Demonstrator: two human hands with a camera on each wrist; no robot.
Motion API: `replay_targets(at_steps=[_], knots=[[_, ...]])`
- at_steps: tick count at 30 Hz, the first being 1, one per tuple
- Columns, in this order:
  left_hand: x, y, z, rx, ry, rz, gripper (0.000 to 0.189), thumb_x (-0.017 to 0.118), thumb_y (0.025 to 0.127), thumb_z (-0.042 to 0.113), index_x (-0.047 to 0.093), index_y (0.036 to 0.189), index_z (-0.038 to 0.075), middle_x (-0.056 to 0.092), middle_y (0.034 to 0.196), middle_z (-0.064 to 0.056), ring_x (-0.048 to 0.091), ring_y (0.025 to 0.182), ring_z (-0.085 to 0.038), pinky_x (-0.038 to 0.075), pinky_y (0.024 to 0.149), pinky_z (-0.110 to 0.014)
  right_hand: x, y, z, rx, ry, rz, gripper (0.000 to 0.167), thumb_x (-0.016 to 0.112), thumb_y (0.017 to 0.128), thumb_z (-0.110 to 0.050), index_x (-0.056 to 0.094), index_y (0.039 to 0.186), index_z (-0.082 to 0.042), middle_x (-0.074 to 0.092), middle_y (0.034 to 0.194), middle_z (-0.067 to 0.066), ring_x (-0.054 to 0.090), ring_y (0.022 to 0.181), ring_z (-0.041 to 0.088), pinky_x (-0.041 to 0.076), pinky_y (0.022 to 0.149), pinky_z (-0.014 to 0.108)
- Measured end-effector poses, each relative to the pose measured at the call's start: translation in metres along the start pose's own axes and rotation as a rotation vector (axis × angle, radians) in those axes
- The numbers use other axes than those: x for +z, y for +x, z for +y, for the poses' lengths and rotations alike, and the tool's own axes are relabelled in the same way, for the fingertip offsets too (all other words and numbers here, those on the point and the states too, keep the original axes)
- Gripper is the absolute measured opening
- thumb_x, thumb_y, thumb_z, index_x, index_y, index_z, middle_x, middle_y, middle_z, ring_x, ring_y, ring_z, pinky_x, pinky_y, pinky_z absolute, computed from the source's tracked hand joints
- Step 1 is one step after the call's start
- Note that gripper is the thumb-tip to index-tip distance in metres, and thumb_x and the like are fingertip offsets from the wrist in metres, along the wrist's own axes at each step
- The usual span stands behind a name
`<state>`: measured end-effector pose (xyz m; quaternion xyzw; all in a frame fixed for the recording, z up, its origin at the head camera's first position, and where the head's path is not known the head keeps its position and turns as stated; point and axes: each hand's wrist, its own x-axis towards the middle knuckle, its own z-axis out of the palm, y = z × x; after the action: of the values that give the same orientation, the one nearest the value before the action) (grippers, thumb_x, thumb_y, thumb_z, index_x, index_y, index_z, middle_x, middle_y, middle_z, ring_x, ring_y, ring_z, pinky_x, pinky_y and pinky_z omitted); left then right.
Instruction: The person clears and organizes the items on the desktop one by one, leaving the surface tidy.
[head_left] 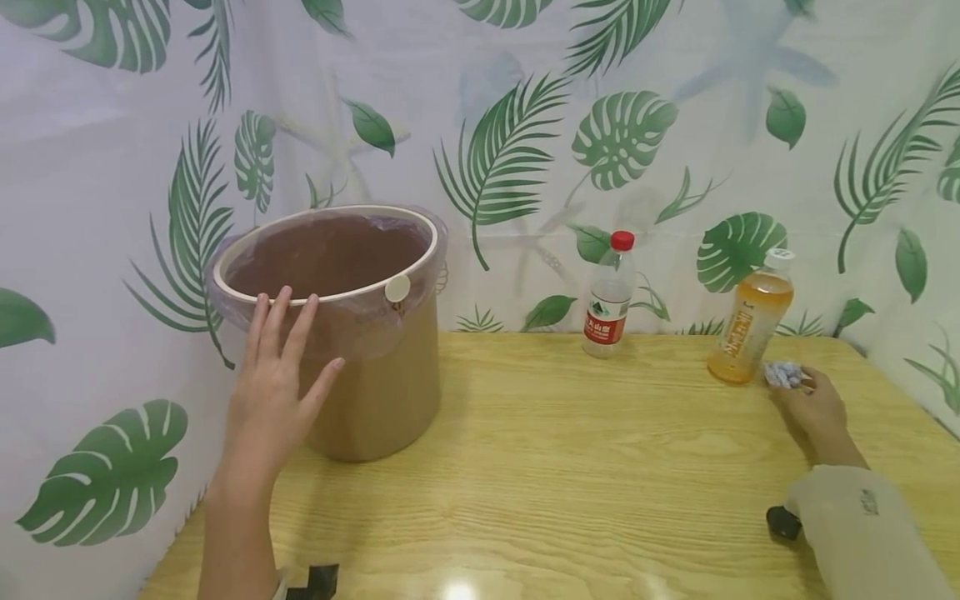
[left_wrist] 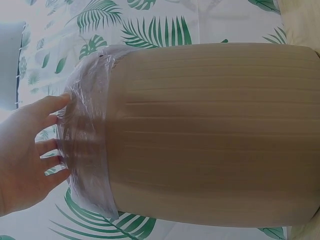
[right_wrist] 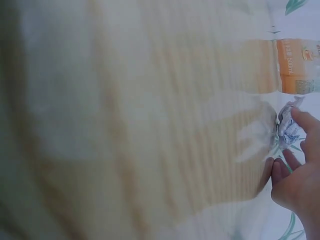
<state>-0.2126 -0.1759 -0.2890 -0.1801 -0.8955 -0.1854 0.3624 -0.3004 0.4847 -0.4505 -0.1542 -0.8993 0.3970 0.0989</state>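
A brown bin (head_left: 375,400), lined with a clear plastic bag (left_wrist: 87,130), stands on the left of the table. At its near rim is my left hand (head_left: 273,392), its fingers spread and fairly straight, fingertips right at the bag-covered edge. On the far right, my right hand (head_left: 817,412) pinches a crumpled piece of whitish-blue paper (head_left: 783,375) between thumb and fingers, low over the tabletop. In the right wrist view the crumpled paper (right_wrist: 290,122) shows between thumb and fingers. Just left of it stands a bottle of orange drink (head_left: 750,325) with a white cap.
A clear water bottle (head_left: 607,304) with a red cap and red label stands near the back edge of the wood-grain table (head_left: 562,467). Behind and to the left hangs a white leaf-patterned cloth (head_left: 525,125). The bin has a round pale tab (head_left: 397,288) at its rim.
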Motion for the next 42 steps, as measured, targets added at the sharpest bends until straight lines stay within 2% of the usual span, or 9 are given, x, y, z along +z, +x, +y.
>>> replay_targets(at_steps=[6,9,13,16,23,30,34,39,42], knots=[[0.000,0.001,0.000,0.007,0.005,0.005,0.073,0.067,0.085,0.019,0.026,0.146,0.015,0.015,0.150,-0.011,0.002,0.138,-0.025,0.027,0.100,-0.054,-0.002,0.002,0.001,-0.039,-0.074,-0.068,0.084,0.046,0.093,-0.042,-0.003,0.142,0.005,0.004,0.137,0.042,0.003,0.118,0.065,0.010,0.090,0.073],[0.000,0.001,0.000,0.009,0.011,0.008,0.073,0.067,0.085,0.019,0.026,0.146,0.014,0.015,0.150,-0.011,0.003,0.138,-0.026,0.027,0.100,-0.053,-0.002,0.003,-0.001,-0.061,-0.103,-0.097,0.081,0.044,0.094,-0.042,0.002,0.142,0.007,0.011,0.135,0.043,0.005,0.118,0.065,0.008,0.090,0.073],[0.000,0.001,0.000,0.006,0.012,0.001,0.073,0.066,0.085,0.019,0.026,0.146,0.014,0.015,0.150,-0.012,0.003,0.138,-0.026,0.025,0.102,-0.052,0.001,0.002,-0.003,-0.046,-0.133,-0.056,0.075,0.046,0.093,-0.042,0.018,0.138,0.011,0.025,0.128,0.044,0.022,0.114,0.061,0.021,0.091,0.067],[0.001,0.000,0.000,0.005,0.010,-0.006,0.074,0.066,0.085,0.020,0.025,0.146,0.014,0.015,0.150,-0.011,0.002,0.138,-0.026,0.024,0.102,-0.052,0.001,-0.001,-0.003,-0.019,-0.108,-0.027,0.072,0.049,0.092,-0.042,0.025,0.134,0.012,0.027,0.127,0.045,0.028,0.112,0.058,0.029,0.088,0.064],[0.001,0.001,0.000,0.012,0.002,0.000,0.073,0.066,0.085,0.020,0.025,0.146,0.014,0.014,0.151,-0.010,0.002,0.138,-0.026,0.021,0.104,-0.050,0.002,-0.006,0.000,-0.060,-0.005,-0.033,0.067,0.054,0.091,-0.031,0.025,0.132,0.013,0.025,0.130,0.042,0.028,0.115,0.055,0.028,0.090,0.062],[0.000,0.001,-0.001,-0.003,0.012,-0.015,0.073,0.066,0.086,0.021,0.024,0.146,0.014,0.013,0.151,-0.010,0.001,0.138,-0.025,0.024,0.102,-0.053,-0.002,-0.011,0.007,-0.105,0.049,-0.098,0.065,0.057,0.090,-0.032,0.028,0.126,0.013,0.029,0.123,0.039,0.031,0.107,0.049,0.033,0.081,0.056],[-0.001,0.001,0.000,-0.003,0.012,-0.018,0.073,0.065,0.086,0.021,0.024,0.146,0.014,0.013,0.151,-0.010,0.001,0.138,-0.025,0.025,0.101,-0.054,-0.004,-0.012,0.004,-0.067,0.060,-0.109,0.074,0.054,0.090,-0.042,0.024,0.131,0.013,0.026,0.124,0.041,0.029,0.110,0.052,0.032,0.083,0.058],[-0.002,0.001,0.000,0.009,0.015,-0.009,0.073,0.066,0.086,0.020,0.024,0.146,0.014,0.014,0.151,-0.011,0.002,0.138,-0.026,0.024,0.102,-0.052,0.000,-0.008,-0.002,-0.012,0.071,-0.083,0.091,0.049,0.090,-0.048,0.005,0.138,0.015,0.017,0.132,0.045,0.023,0.118,0.057,0.027,0.093,0.063],[-0.001,0.001,0.001,0.008,0.013,-0.012,0.073,0.065,0.086,0.021,0.025,0.146,0.014,0.014,0.150,-0.012,0.002,0.138,-0.026,0.022,0.103,-0.051,0.002,-0.007,-0.003,0.011,0.046,-0.053,0.091,0.048,0.090,-0.049,0.006,0.137,0.017,0.018,0.131,0.045,0.024,0.118,0.056,0.027,0.093,0.062]])
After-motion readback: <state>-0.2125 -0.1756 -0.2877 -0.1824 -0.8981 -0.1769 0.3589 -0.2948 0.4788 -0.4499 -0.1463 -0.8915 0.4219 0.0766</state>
